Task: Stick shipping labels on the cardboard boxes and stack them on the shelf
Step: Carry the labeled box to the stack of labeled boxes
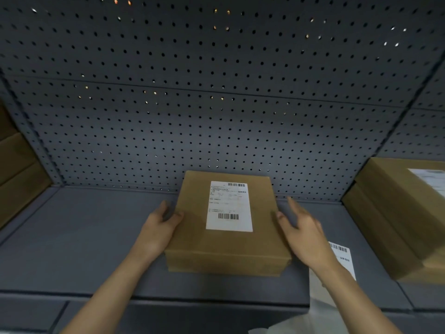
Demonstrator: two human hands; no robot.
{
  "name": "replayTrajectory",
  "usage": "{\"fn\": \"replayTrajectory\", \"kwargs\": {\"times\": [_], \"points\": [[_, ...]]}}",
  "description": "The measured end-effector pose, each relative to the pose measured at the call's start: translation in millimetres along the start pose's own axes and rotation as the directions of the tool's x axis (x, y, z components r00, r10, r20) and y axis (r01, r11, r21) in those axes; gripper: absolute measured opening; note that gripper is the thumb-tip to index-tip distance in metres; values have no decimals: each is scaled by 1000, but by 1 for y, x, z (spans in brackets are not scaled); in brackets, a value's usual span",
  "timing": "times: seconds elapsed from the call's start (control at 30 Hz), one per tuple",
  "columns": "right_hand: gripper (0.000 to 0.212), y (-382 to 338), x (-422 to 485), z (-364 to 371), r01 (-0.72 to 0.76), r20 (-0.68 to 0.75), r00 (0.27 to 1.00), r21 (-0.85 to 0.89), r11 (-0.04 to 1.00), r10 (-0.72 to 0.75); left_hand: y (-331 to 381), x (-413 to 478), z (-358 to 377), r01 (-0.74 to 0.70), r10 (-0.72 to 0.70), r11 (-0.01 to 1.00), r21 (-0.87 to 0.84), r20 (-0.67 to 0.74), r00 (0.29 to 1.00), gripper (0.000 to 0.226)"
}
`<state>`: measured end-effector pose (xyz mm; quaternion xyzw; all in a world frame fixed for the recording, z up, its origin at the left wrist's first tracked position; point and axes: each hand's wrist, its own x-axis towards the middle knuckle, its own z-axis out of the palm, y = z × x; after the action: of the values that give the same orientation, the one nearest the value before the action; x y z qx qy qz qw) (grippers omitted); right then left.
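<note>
Cardboard box (216, 237) with shipping label (229, 206) rests on shelf (84, 237) — left hand (160, 225) grips its 9 o'clock edge; right hand (302, 227) open, fingers spread at 3 o'clock, thumb touching.

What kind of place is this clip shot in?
Probably a stockroom or parcel packing area: a grey metal shelf backed by perforated panel, a labelled cardboard box between both hands, and more boxes stacked alongside.

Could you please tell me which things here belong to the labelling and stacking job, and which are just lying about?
Job: labelled box, left hand, right hand, shelf, loose label, box at right.
Lying about: pegboard.
</note>
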<state>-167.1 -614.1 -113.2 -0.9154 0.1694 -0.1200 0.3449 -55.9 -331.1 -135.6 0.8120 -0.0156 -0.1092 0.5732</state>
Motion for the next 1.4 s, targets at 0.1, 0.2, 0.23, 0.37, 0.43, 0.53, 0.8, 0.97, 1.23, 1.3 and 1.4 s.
{"fn": "replayTrajectory", "kwargs": {"times": [0.1, 0.2, 0.23, 0.37, 0.43, 0.53, 0.8, 0.97, 1.23, 1.3, 1.4], "points": [[66, 11, -3, 4, -184, 92, 981, 139, 973, 173, 1, -17, -1, 14, -14, 1000, -28, 7, 1000, 53], [50, 15, -9, 16, -284, 197, 954, 337, 897, 228, 2, -33, 5, 13, -11, 997, -71, 34, 999, 22], [38, 15, -11, 20, -304, 215, 948, 384, 872, 236, 4, -38, 8, 9, -7, 996, -92, 19, 1000, 20], [29, 13, -16, 28, -330, 217, 943, 528, 783, 251, 2, -50, 18, 6, -14, 992, -125, -59, 998, 24], [31, 11, -18, 27, -343, 236, 938, 539, 769, 253, 0, -57, 23, 8, -18, 993, -118, -84, 996, 25], [40, 12, -20, 23, -318, 240, 945, 531, 785, 220, 0, -71, 29, -17, 1, 992, -122, -133, 991, 24], [43, 12, -38, 12, -124, 178, 984, 565, 816, 27, 3, -121, 33, -121, 78, 986, -110, -335, 939, 23], [39, 1, -65, -6, -21, 137, 987, 609, 793, -79, 11, -152, 33, -215, 162, 971, -102, -376, 912, 31], [43, -2, -126, -42, 39, 15, 998, 568, 822, -58, 26, -193, 38, -335, 279, 932, -135, -318, 906, 33], [45, 1, -144, -52, 49, -23, 999, 548, 835, -44, 26, -202, 43, -359, 305, 920, -156, -292, 907, 33], [44, 7, -169, -70, 58, -98, 995, 522, 851, -8, 29, -215, 56, -392, 345, 900, -189, -238, 908, 31]]}}
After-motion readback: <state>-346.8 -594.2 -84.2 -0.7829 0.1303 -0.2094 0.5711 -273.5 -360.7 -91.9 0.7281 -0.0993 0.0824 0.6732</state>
